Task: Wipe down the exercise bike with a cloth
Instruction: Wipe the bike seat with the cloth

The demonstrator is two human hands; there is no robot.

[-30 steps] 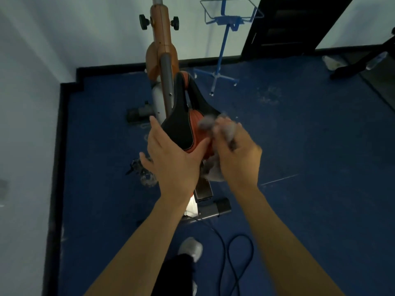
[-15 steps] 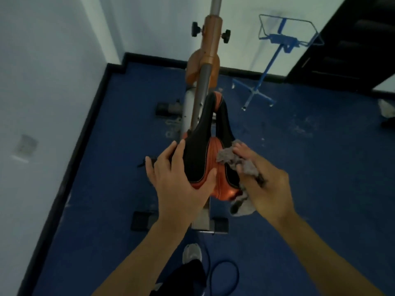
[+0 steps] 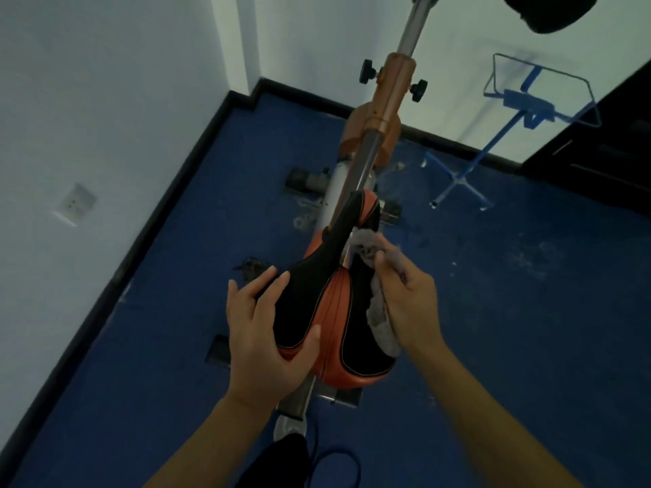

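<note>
Blue floor [image 3: 528, 329] fills the room, edged by a black skirting board [image 3: 169, 206] under white walls, with a socket plate [image 3: 74, 205] low on the left wall. Beyond the exercise bike [image 3: 385, 110], a blue wire stand [image 3: 521, 110] rests on the floor to the right, next to a dark door [image 3: 606, 146]. A black cable [image 3: 338, 463] loops on the floor near the person's feet. The bike stands mid-room, its long axis running from the lower centre up toward the far wall, tilted slightly right; the grey post [image 3: 363, 167] crosses in front of the orange frame and hides part of it. The black and orange saddle [image 3: 327, 311] lies along the same line, narrow nose pointing away to the far wall and wide rear toward the person. The left hand [image 3: 262, 343] clasps the saddle's left rear edge, thumb on top and fingers under the side. The right hand [image 3: 405, 297] has its grip closed around a crumpled grey cloth [image 3: 378, 311], pressing it against the saddle's right side; the cloth covers part of that edge.
</note>
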